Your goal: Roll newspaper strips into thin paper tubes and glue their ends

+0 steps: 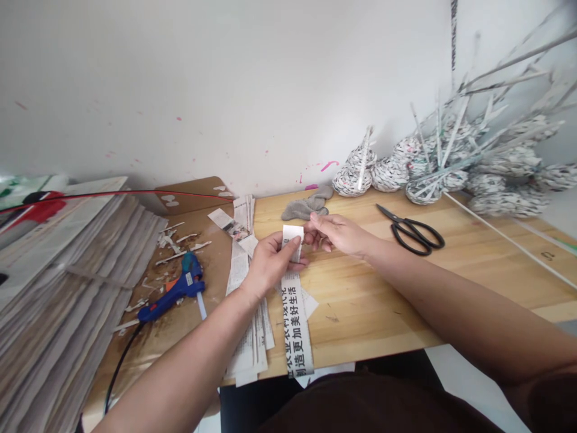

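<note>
A long newspaper strip (297, 325) with large black print hangs down over the table's front edge. My left hand (271, 260) is closed on its upper end, thumb pressed on top and fingers underneath. My right hand (336, 234) is beside that end's right edge, fingers curled in and thumb bent toward them. Whether it pinches the paper or something small does not show. Beneath and left of my left hand lies a pile of newspaper strips (241, 270). Just beyond my hands rests a crumpled grey cloth (306, 207).
Black-handled scissors (410, 231) lie to the right. A blue glue gun (178, 288) sits left among paper scraps, its cord trailing forward. A tall newspaper stack (76, 288) fills the left side. Woven paper gourd shapes (354, 171) and long paper sticks (455, 132) stand along the wall.
</note>
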